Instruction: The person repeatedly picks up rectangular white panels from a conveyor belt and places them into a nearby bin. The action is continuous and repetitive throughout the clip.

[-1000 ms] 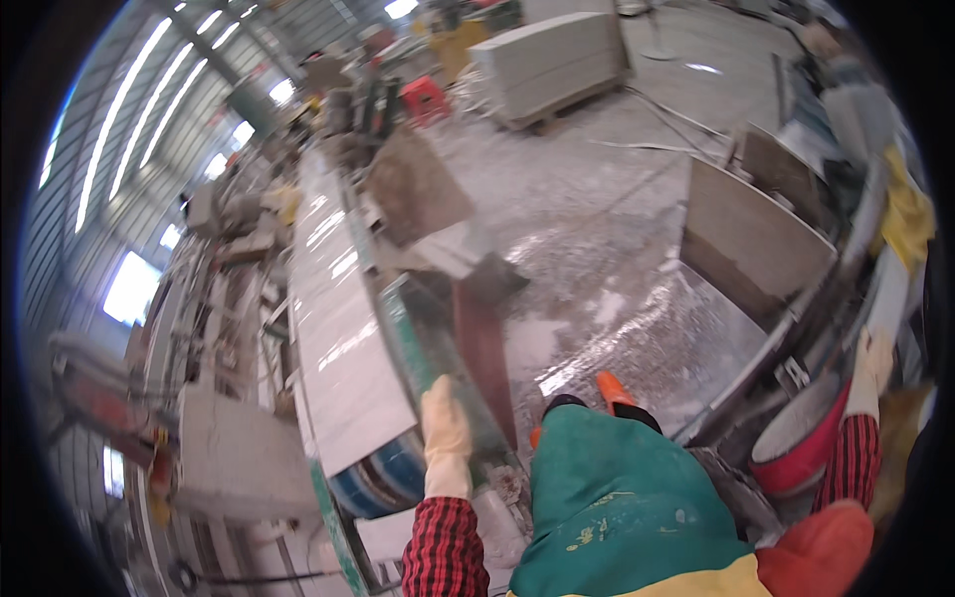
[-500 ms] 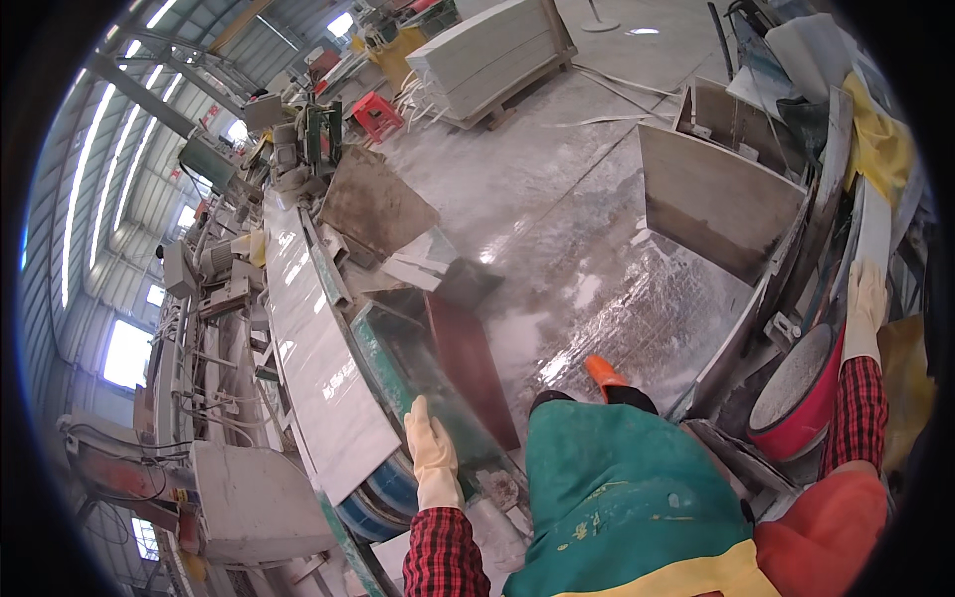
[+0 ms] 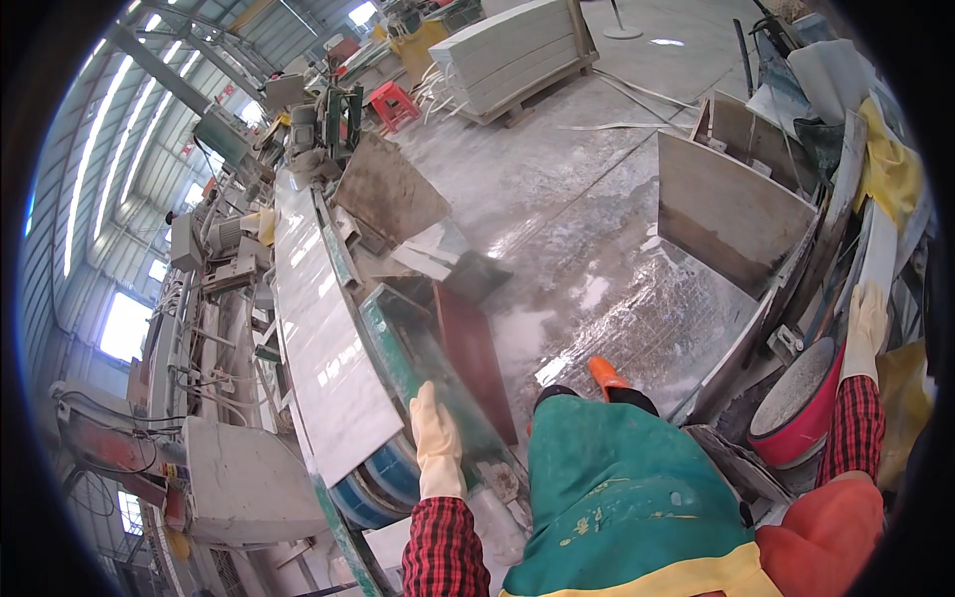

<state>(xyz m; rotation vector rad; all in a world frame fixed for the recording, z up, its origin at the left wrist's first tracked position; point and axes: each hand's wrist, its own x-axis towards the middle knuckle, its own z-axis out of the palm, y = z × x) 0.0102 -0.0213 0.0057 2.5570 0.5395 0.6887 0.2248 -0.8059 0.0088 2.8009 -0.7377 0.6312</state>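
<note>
My left hand (image 3: 436,438), in a cream rubber glove, reaches forward with its fingers stretched out. It is beside a green metal edge (image 3: 386,328), close to the near end of a long, polished white stone slab (image 3: 333,368). That slab lies on a conveyor, with blue rollers (image 3: 378,488) showing under its near end. Out at the right, my right hand (image 3: 866,323), gloved alike, lies along a long pale strip (image 3: 877,249) with its fingers extended. Whether that hand's thumb grips the strip's far side is hidden.
A red-rimmed drum (image 3: 796,403) stands below my right hand. Upright boards (image 3: 731,204) and a dark red panel (image 3: 473,363) border the wet floor (image 3: 597,289). Farther off are a red stool (image 3: 394,105) and stacked pale slabs (image 3: 512,60). Machinery (image 3: 249,478) lines the left.
The whole view has tilted slightly, so the far background sits a little to the right. Both hands keep nearly the same places beside the conveyor and on the pale strip.
</note>
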